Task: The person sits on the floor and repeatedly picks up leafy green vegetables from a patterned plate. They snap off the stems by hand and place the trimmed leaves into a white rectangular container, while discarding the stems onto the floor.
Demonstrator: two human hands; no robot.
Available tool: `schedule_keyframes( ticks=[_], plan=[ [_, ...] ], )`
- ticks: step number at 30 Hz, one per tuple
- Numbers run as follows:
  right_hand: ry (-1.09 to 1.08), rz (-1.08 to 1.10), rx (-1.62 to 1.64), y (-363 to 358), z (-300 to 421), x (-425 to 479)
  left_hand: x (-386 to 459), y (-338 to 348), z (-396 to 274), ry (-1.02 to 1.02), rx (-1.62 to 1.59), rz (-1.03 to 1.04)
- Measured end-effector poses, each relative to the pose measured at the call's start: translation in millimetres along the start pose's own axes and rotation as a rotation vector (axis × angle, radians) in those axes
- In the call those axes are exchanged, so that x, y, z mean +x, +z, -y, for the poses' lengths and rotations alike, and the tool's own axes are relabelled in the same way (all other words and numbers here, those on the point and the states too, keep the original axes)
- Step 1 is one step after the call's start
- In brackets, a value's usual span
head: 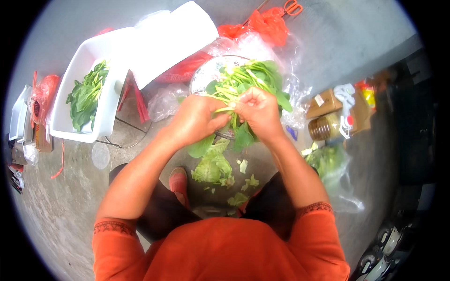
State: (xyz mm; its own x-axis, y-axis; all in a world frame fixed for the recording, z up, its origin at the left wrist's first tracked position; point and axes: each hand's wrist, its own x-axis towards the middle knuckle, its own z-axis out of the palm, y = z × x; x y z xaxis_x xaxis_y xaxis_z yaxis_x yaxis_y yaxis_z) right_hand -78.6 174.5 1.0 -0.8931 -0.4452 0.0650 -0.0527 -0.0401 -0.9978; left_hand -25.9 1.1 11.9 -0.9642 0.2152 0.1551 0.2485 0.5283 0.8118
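Observation:
Both hands meet over a round patterned tray (pixel 201 78) heaped with leafy greens (pixel 263 72). My left hand (pixel 202 117) grips a leafy green stalk (pixel 224 109), its broad leaf hanging below the palm. My right hand (pixel 258 109) pinches the same stalk near its end, fingertips close to those of my left hand. More greens (pixel 88 95) lie in a white plastic tub at the left. Below the tray, cabbage leaves (pixel 211 167) and torn scraps (pixel 242 165) lie on the floor between my feet.
Beyond the tray lie red plastic bags (pixel 269 26) and orange-handled scissors (pixel 293 7). A white container (pixel 175 38) adjoins the tub. At the right are a bottle of brown liquid (pixel 321 127), cardboard boxes (pixel 321 102) and a clear bag of greens (pixel 328 165). A clear lid (pixel 100 155) lies left.

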Motion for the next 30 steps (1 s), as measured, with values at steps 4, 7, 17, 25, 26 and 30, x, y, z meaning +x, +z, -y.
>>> schedule_keyframes(
  ticks=[4,7,17,25,26,30],
  plan=[
    [0.071,0.106,-0.052,-3.3,3.0,0.4,0.0,-13.4,4.6,0.13,0.116,0.138],
    [0.142,0.187,0.062,-1.7,5.6,-0.7,-0.4,-25.6,12.1,0.208,0.117,0.193],
    [0.102,-0.008,0.145,-13.9,2.7,7.8,-11.2,-38.1,13.5,-0.001,-0.228,0.182],
    [0.208,0.075,0.395,3.9,6.1,4.4,-2.6,0.6,6.1,-0.28,-0.949,0.216],
    [0.2,0.083,0.343,1.5,5.3,4.6,-2.9,-7.9,-1.7,-0.364,-0.819,0.208],
    [0.216,0.115,0.122,0.8,7.1,2.4,-4.4,-1.7,11.6,-0.253,-0.692,0.183]
  ],
)
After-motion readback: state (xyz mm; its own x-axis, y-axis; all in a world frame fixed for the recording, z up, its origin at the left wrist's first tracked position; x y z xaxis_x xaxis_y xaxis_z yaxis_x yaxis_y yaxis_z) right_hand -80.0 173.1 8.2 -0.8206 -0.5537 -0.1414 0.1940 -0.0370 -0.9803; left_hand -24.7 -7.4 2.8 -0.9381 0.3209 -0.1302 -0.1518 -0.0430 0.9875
